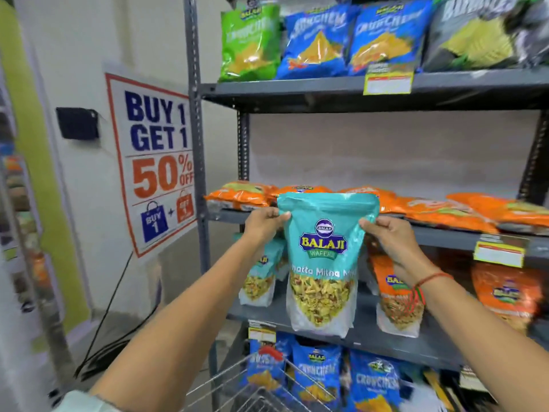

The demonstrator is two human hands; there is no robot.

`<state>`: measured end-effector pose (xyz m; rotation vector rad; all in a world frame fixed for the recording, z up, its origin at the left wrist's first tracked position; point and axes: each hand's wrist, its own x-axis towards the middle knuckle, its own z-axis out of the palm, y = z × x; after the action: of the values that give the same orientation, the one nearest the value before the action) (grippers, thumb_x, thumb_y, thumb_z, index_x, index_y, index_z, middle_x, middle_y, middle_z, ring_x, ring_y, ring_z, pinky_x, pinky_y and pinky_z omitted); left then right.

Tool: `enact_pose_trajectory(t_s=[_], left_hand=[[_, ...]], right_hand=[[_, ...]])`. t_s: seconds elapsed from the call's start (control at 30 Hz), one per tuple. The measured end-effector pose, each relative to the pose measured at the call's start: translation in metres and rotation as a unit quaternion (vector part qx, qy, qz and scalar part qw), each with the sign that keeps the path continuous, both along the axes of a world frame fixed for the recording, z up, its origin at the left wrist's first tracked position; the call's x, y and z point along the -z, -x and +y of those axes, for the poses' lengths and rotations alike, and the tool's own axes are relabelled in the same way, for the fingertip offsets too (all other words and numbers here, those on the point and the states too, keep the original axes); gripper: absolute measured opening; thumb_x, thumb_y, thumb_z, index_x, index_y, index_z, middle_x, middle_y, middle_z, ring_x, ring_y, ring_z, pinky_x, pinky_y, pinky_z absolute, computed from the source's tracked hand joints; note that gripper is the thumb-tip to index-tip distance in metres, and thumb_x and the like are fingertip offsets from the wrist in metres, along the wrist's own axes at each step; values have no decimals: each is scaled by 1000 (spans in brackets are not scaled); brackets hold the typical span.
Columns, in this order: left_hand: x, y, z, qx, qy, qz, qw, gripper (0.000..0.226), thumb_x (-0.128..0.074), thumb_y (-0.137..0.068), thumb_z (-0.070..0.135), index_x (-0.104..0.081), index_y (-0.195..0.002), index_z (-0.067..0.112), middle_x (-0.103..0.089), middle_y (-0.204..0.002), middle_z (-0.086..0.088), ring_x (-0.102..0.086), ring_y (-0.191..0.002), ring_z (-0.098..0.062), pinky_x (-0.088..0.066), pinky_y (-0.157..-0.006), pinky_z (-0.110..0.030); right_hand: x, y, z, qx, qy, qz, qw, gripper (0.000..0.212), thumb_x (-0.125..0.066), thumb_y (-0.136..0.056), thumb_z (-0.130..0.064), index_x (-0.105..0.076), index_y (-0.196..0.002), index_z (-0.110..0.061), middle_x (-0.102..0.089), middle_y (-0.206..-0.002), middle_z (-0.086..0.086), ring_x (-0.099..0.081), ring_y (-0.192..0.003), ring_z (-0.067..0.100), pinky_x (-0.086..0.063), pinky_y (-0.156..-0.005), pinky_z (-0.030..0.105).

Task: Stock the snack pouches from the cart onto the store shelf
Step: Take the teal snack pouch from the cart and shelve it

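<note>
I have the teal pouch (322, 257) pinched at its two upper edges, left hand (263, 223) on one side and right hand (389, 236) on the other, fingers closed on the film, the bag hanging upright in front of the rack (297, 90). It sits in the air before the shelf holding more teal pouches (261, 281) and an orange pouch (398, 295), above the cart (252, 385). My worry is the slot: the gap between those standing bags looks narrow, so pushing in could tip a neighbour over. The grip is only on thin film near the top, so the heavy bottom may swing and catch the shelf lip, or slip free.
</note>
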<state>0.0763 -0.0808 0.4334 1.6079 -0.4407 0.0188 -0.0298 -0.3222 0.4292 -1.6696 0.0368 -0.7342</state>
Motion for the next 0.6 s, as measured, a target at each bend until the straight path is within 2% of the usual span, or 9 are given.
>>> enact_pose_trajectory(t_s=[0.13, 0.2, 0.3, 0.4, 0.43, 0.5, 0.6], left_hand=[[-1, 9, -15, 9, 1, 15, 1000, 15, -70, -80, 25, -67, -72, 12, -74, -102, -19, -67, -101, -37, -53, -95, -53], [6, 4, -21, 17, 1, 24, 1000, 12, -68, -82, 20, -67, -76, 10, -73, -104, -20, -68, -101, -35, -55, -91, -47], [21, -8, -28, 6, -5, 28, 1000, 13, -68, -83, 19, -67, -80, 7, -74, -100, -15, -68, -92, -25, -50, -67, -24], [43, -24, -39, -3, -10, 47, 999, 13, -67, -83, 18, -65, -78, 7, -72, -83, -9, -66, -72, -19, -46, -49, -12], [52, -31, -43, -5, -11, 53, 999, 14, -67, -83, 17, -65, -79, 5, -71, -78, -8, -64, -65, -14, -46, -48, -11], [76, -50, -53, -14, -21, 69, 997, 20, -70, -81, 21, -62, -72, 5, -70, -75, -11, -62, -66, -16, -48, -64, -22], [107, -77, -70, -27, -23, 94, 995, 30, -73, -74, 24, -53, -53, 19, -69, -74, -8, -63, -77, -25, -48, -79, -36]], right_hand=[[7, 4, -8, -7, -30, 19, 999, 12, -66, -82, -13, -72, -90, -6, -72, -102, 19, -60, -87, 26, -47, -81, 39], [13, 3, -9, -1, -35, 30, 999, 16, -66, -82, -13, -72, -94, -4, -72, -99, 18, -59, -83, 23, -47, -73, 35], [27, -4, -14, 20, -32, 49, 998, 16, -67, -82, -14, -72, -92, -3, -73, -87, 12, -59, -64, 11, -46, -56, 21], [47, -20, -24, 38, -29, 79, 996, 16, -68, -81, -16, -74, -88, -2, -73, -74, 4, -62, -60, 10, -49, -57, 23], [55, -26, -28, 40, -37, 89, 995, 13, -67, -82, -14, -73, -85, -3, -71, -68, 0, -60, -54, 7, -47, -52, 19], [71, -41, -36, 39, -58, 104, 992, 8, -67, -82, -11, -72, -77, -7, -65, -59, -3, -52, -41, 0, -39, -40, 11], [95, -66, -48, 56, -56, 129, 988, 8, -70, -80, -13, -73, -73, -12, -66, -55, -9, -49, -46, 2, -35, -40, 10]])
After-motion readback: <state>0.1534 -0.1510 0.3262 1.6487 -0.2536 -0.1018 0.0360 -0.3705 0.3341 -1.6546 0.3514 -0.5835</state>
